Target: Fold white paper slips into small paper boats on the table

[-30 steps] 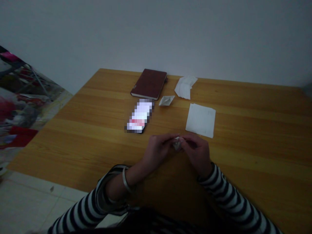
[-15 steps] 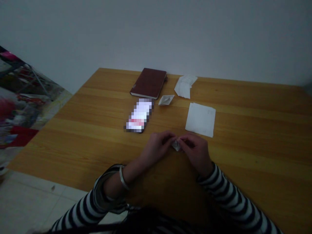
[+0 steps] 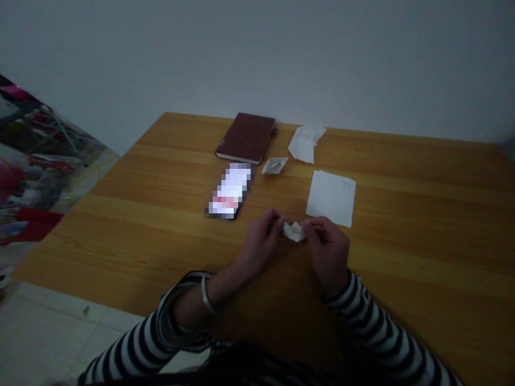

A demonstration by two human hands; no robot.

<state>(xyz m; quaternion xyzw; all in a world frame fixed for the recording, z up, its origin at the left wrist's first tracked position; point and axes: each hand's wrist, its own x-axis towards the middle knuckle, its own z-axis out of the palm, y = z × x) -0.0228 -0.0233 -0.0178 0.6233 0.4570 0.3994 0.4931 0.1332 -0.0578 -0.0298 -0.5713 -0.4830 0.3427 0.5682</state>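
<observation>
Here, the person's left hand (image 3: 260, 241) and right hand (image 3: 328, 251), both nearly closed, pinch opposite ends of a small folded white paper (image 3: 293, 231).

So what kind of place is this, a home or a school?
Probably a room at home: a wooden table, a tiled floor, and a notebook near some folded paper.

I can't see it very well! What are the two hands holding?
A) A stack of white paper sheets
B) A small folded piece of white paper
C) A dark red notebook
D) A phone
B: the left hand and the right hand both pinch the small folded piece of white paper between them.
</observation>
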